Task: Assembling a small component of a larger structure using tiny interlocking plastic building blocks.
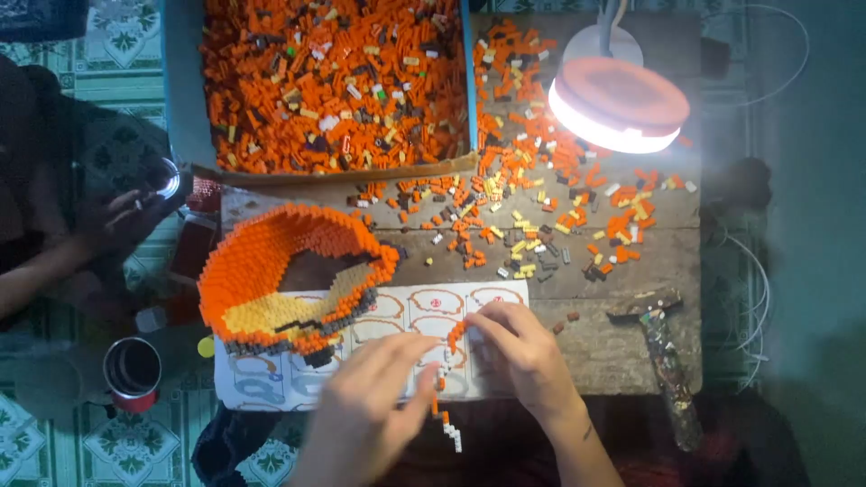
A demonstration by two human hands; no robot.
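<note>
Orange and white, a thin strip of small bricks [445, 379] ran between both hands, long axis going from near the body up and away, slightly curved, top end at the right hand's fingertips, bottom end hanging off the table edge toward the body. Right hand [519, 347] lay palm down just right of the strip, fingers curled in and pinching its upper end near the thumb; it was the nearer hand to that end. Left hand [374, 388] sat just left of the strip, palm down, fingers stretched forward and pressed against its middle; whether it gripped or only steadied could not be told, motion blur. Both forearms came in from the bottom edge, wrists low over the table. Under the hands lay a white instruction sheet [271, 379] with outlined diagrams. Left and ahead of the left hand stood a curved orange brick shell [271, 252] with yellow and dark bands, resting on the sheet. Ahead of the right hand, loose bricks [541, 216] were scattered on the wooden table [622, 347]; farther ahead, a tray of orange bricks [334, 81]. A lit round lamp [618, 104] hung ahead to the right. A hammer [663, 352] lay right of the right hand. Far left, a red mug [133, 372] and another person's hand [126, 216].
</note>
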